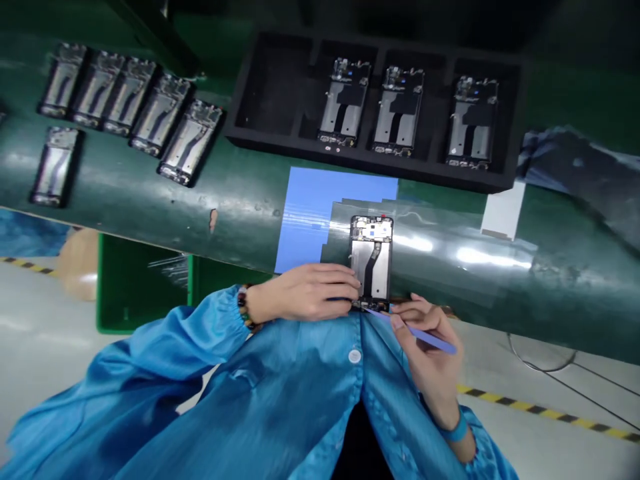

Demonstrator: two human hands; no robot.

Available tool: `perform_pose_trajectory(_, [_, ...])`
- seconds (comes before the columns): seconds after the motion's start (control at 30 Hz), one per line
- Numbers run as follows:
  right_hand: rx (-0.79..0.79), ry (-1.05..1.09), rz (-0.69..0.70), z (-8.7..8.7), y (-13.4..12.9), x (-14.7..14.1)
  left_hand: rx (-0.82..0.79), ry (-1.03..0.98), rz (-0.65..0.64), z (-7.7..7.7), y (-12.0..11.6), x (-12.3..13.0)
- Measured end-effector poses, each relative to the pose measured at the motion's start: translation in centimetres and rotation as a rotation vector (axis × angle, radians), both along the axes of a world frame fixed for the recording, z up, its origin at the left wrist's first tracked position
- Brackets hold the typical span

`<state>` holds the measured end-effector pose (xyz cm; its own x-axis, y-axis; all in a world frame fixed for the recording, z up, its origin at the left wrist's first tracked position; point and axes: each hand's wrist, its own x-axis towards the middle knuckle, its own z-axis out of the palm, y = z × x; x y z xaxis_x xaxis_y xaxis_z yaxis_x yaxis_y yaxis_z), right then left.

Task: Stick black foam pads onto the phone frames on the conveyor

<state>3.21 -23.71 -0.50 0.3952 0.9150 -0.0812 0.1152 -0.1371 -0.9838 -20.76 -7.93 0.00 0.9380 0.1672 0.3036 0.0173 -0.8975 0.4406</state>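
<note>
The phone (371, 267) lies at the near edge of the table (240, 227), right of the blue sheet (305, 213) and on the near side of the black tray (373, 167); its far end points away from the person. It looks light, thin and stiff, with smooth faces that could slip; the bared board and dark ribbon seem fragile, so the long side edges look the safest hold, clear of the parts at the far and near ends.

The left hand (313, 291) comes in flat from the left, fingers together and lightly bent, tips at the phone's left edge towards its near end; the thumb is hidden, so whether it grips or merely steadies cannot be told. The right hand (431, 357) is narrow, pinching a slim tool (436, 341) between thumb and fingers, wrist low; the tip slants left to the phone's near end.
</note>
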Motion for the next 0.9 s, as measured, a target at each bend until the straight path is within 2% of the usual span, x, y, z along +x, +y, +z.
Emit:
perform_pose_trajectory(0.13, [-0.001,-0.028,0.012,-0.6,-0.3,-0.3,-0.052,0.002,0.042,-1.3,-0.4,-0.4])
perform_pose_trajectory(0.27, [0.001,-0.042,0.015,-0.9,-0.2,-0.3,-0.008,-0.105,0.042,-1.9,-0.4,-0.5])
perform_pose_trajectory(0.5, [-0.003,-0.064,0.031,-0.8,-0.1,-0.4,0.127,-0.207,0.019,-1.8,-0.1,0.0])
perform_pose_trajectory(0.9, [-0.01,-0.055,0.046,-0.8,-0.4,-0.2,0.128,-0.237,0.004,-2.1,0.1,0.0])
